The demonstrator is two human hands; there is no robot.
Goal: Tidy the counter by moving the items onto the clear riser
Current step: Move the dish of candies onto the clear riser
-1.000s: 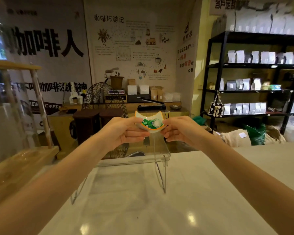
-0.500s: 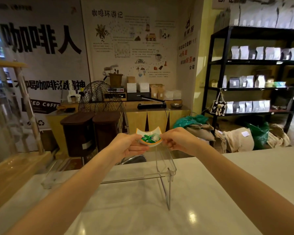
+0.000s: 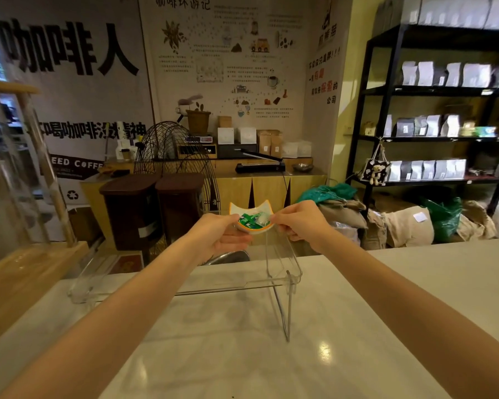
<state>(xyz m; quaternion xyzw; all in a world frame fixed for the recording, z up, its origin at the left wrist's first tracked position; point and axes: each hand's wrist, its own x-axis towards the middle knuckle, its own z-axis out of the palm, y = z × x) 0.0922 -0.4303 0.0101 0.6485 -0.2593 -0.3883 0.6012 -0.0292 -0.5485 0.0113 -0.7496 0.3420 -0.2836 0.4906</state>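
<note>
The pale marble-patterned worktop (image 3: 242, 349) spreads wide and bare across the near side, glossy with two small lamp glints, its far edge running just behind the clear acrylic riser (image 3: 283, 279). That riser stands near the far edge, a see-through shelf on thin bent legs with raised lips at both ends; its top is bare, and open worktop lies in front of it and off to the right. At the left edge a light wooden stand (image 3: 26, 272) crowds in.

Behind, the wall banners carry large black characters reading 咖啡人, a smaller line 喝咖啡没精神, a heading 咖啡环游记, and part of a dark strip showing "EED COFFE".

Above the riser's far side, held in the air and not touching it, is a small white cat-ear-shaped dish with an orange rim (image 3: 252, 218), two pointed tips at the back. Inside lie green sachets (image 3: 248, 220) with white print too small to read, plus a whitish one.

The left hand (image 3: 222, 234) is closed on the dish's left rim, fingers curled beneath. The right hand (image 3: 297, 220) pinches the right rim between thumb and fingers.
</note>
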